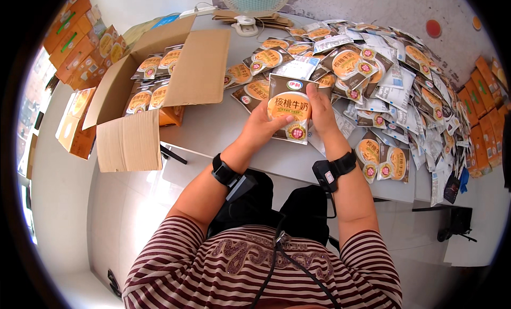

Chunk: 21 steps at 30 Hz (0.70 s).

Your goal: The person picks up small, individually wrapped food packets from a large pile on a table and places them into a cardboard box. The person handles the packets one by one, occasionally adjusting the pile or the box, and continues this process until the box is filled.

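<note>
**Left hand point(260, 124) and right hand point(321, 111) hold a brown packet point(289, 108)**

The brown packet is near the middle of the frame, with its picture side up. The left hand grips its left side, and the right hand grips its right edge. I can't tell if it is just one or a few together. This step looks like holding it and making it neat. The next move seems to need a gentle, flat grip, so nothing bends. A big pile of packets point(346, 64) fills the upper right. A cardboard box point(198, 69) sits upper left.
</note>
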Available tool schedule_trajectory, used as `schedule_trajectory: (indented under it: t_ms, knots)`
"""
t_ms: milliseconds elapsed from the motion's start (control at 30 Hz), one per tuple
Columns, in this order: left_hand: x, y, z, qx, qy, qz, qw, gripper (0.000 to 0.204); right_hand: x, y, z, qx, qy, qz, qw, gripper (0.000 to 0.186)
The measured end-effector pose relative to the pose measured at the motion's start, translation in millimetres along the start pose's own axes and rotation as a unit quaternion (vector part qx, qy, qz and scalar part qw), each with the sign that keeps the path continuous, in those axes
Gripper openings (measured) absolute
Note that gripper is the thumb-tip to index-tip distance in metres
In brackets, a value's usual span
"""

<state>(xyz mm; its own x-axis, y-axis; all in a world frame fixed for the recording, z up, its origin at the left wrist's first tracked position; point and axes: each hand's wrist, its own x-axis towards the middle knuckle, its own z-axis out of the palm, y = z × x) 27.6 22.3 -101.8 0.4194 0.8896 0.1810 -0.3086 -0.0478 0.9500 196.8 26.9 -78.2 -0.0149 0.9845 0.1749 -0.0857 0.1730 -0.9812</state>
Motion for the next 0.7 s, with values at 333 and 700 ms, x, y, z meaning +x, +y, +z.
schedule_trajectory:
  t_ms: [333, 700]
  knots:
    - [0.7, 4.4, -14.7, -0.196, -0.002, -0.030, 0.980, 0.037, 7.7, -4.6, -10.2, 0.079, 0.080, 0.028, 0.993, 0.040]
    - [4.6, -2.0, -14.1, -0.209, 0.084, 0.012, 0.974, 0.036, 6.6, -6.0, -6.9, 0.110, 0.070, -0.015, 0.991, 0.042]
